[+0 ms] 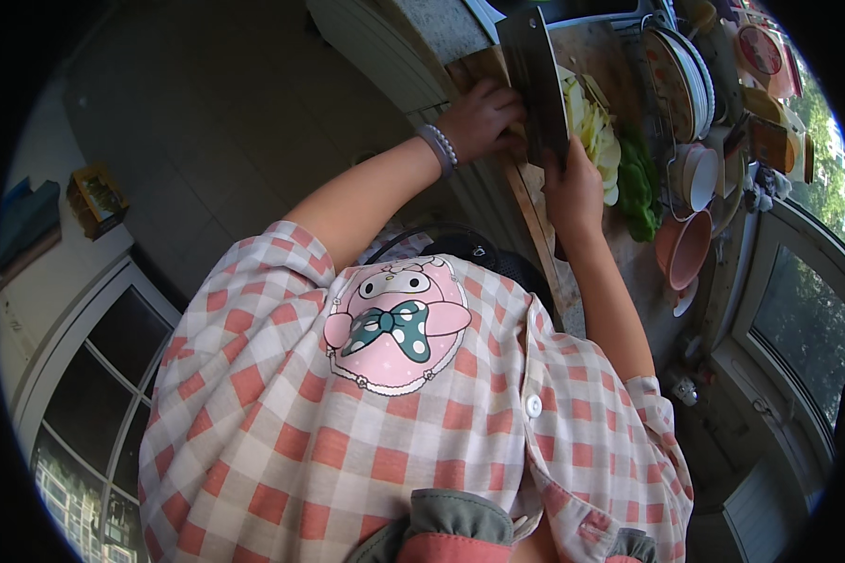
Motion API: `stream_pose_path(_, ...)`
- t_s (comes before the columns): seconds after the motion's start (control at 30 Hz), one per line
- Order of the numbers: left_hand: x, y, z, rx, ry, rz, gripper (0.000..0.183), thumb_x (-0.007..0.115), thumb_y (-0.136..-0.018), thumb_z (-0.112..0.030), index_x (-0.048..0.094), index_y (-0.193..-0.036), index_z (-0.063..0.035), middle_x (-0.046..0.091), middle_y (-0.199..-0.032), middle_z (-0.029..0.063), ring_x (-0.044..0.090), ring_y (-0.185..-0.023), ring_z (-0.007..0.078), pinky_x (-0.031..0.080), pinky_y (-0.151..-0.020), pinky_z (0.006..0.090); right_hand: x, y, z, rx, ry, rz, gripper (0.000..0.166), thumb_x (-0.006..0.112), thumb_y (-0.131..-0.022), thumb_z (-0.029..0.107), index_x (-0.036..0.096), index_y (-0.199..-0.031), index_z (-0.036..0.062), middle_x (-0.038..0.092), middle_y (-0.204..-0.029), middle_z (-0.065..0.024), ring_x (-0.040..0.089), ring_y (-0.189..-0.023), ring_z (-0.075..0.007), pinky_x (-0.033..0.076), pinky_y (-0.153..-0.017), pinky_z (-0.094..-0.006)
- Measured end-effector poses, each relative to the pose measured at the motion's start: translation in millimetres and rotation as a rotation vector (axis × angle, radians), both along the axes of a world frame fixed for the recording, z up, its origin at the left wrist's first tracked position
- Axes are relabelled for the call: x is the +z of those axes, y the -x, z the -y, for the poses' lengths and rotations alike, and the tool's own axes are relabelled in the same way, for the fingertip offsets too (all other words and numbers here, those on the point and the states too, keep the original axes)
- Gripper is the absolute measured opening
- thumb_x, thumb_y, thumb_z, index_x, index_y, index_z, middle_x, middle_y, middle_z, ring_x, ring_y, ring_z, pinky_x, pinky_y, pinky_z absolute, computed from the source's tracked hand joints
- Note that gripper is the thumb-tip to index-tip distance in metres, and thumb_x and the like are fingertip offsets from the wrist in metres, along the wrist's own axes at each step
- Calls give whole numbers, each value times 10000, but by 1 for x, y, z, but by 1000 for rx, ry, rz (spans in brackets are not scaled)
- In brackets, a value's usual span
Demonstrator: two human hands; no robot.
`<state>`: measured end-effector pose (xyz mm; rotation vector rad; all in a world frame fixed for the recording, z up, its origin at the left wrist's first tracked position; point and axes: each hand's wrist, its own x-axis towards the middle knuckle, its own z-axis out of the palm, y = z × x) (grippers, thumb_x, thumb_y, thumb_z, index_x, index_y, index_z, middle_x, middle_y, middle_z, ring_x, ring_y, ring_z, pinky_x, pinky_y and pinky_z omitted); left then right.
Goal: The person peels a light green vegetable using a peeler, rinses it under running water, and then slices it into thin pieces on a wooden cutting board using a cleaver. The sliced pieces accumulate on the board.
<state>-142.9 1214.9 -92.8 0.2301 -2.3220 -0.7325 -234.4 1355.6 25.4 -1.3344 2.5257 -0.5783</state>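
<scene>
My right hand (574,184) grips the handle of a wide cleaver (535,88), whose blade stands upright over a wooden cutting board (528,204). Close to the blade's left side is my left hand (484,116), its fingers bent near the board's edge; whether it holds anything is hidden. Sliced pale yellow vegetable (591,134), possibly potato, lies piled on the board just right of the blade. Beside that pile rest green peppers (637,183).
A wire dish rack with plates (679,84) and a white bowl (697,179) stands right of the board. A pink bowl (684,250) sits nearer, by the window (803,302). Jars and containers crowd the upper right.
</scene>
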Motion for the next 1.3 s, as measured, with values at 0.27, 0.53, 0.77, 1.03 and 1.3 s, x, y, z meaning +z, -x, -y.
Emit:
stream_pose_path(0.27,-7,-4,2,-19,-44,-76,267,713,-752,-263,618,-940,-99,573,-1055,90,522,-1009,304,447,-894,389,22,-3,-13,47,-59,33,161,577,-884,140,525,-978,20,608,-771,-230,582,-745,-435,465,-612,-464)
stream_pose_path(0.53,-1,-6,5,-52,-47,-70,223,708,-751,-219,627,-920,-99,582,-1013,86,536,-976,302,456,-871,386,4,-5,-6,-64,-14,29,144,574,-891,151,521,-951,32,611,-776,-222,584,-753,-435,466,-619,-470)
stream_pose_path(0.77,-7,-7,6,-58,-81,-120,181,703,-749,-174,629,-897,-99,592,-976,72,546,-952,297,467,-838,392,21,-6,-13,27,-68,121,135,568,-890,146,517,-940,32,612,-765,-220,581,-741,-437,467,-606,-468)
stream_pose_path(1.03,2,-5,9,-47,-58,-58,173,694,-749,-158,622,-900,-112,589,-963,68,557,-945,286,477,-828,380,-5,2,-7,-158,49,220,164,587,-884,136,558,-993,17,629,-751,-209,631,-625,-343,480,-566,-393)
stream_pose_path(1.3,17,33,2,10,-146,-13,276,693,-778,-123,581,-1029,-99,579,-979,76,593,-889,263,511,-742,356,16,32,-22,-176,146,25,176,628,-862,116,555,-998,34,622,-793,-121,618,-608,-259,470,-571,-342)
